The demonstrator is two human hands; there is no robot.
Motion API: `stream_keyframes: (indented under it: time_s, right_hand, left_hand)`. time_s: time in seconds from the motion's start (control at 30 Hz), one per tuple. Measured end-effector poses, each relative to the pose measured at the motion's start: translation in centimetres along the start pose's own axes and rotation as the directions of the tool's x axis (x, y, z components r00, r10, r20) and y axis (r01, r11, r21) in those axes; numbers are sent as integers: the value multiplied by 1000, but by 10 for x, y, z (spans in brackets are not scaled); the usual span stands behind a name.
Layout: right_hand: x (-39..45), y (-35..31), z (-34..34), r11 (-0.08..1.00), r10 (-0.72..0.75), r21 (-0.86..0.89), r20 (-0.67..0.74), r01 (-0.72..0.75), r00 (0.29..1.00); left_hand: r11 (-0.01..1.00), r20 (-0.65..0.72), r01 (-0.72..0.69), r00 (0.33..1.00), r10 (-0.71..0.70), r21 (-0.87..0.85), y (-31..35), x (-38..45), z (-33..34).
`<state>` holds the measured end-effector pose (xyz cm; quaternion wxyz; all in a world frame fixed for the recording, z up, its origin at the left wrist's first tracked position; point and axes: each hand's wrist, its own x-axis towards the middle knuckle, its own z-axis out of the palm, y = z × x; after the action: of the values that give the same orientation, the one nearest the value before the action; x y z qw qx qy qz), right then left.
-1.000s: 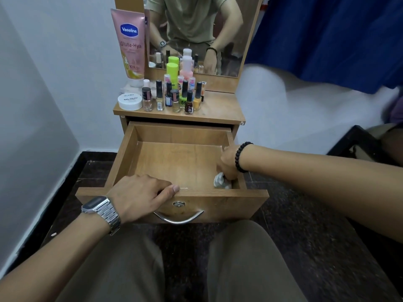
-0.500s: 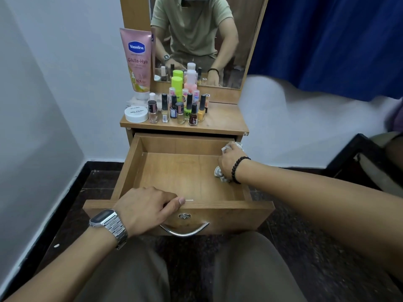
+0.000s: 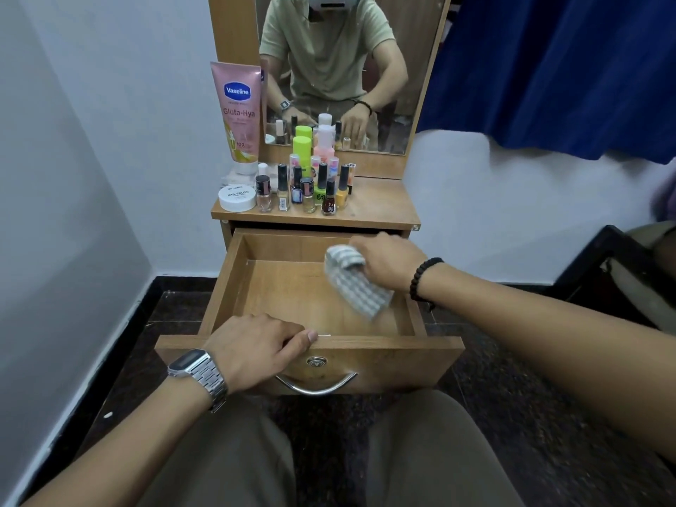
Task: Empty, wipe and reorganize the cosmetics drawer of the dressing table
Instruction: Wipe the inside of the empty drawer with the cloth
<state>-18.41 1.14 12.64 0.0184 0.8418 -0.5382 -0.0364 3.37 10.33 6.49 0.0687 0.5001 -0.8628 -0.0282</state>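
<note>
The wooden drawer (image 3: 234,279) of the dressing table is pulled out and holds nothing but bare board. My left hand (image 3: 256,351) grips the top edge of its front panel, left of the lock and metal handle (image 3: 316,386). My right hand (image 3: 387,263) holds a grey-and-white checked cloth (image 3: 356,283) above the drawer's back right part; the cloth hangs down towards the drawer floor. On the tabletop (image 3: 380,206) stand several nail polish bottles (image 3: 307,188), a white jar (image 3: 237,197) and a pink Vaseline tube (image 3: 239,111).
A mirror (image 3: 347,67) rises behind the tabletop. A white wall runs along the left, and a blue curtain (image 3: 548,67) hangs at the right. A dark chair frame (image 3: 618,258) stands at the right. My knees sit just below the drawer front on a dark floor.
My right hand rose from the drawer's front right corner to its back right part, and the cloth has unfolded and now hangs from my fingers. My left hand stayed on the drawer front.
</note>
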Motion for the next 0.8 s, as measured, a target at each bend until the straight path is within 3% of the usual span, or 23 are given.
stream_keyframes:
  time_s: [0.03,0.07,0.13,0.2,0.27,0.33,0.5,0.8]
  right_hand:
    - [2,-2,0,998,-35,-52,-121,28,992]
    - [4,-4,5,992,-77,-108,-137,62,988]
    - [7,-10,21,995,-54,-83,90,62,994]
    - [10,-11,43,998,35,30,440,-54,897]
    - [22,-5,61,991,75,53,551,-124,831]
    - [39,-6,72,990,80,64,482,-127,873]
    - [73,-38,74,995,5,-98,318,27,948]
    - [130,-111,72,989,-126,107,308,97,943]
  left_hand:
    - [1000,-5,-3,1000,3,2,0,0,0]
    - [1000,-9,-3,1000,3,4,-1,0,1]
    - [1000,3,8,1000,-8,9,-1,-1,1]
    - [1000,9,13,1000,-13,12,0,-1,1]
    - [1000,2,2,1000,-2,15,0,-1,1]
    - [1000,12,4,1000,-4,15,0,-1,1]
    - [999,44,39,998,-39,-4,4,-2,-4]
    - [999,34,46,998,-46,-10,3,-2,-4]
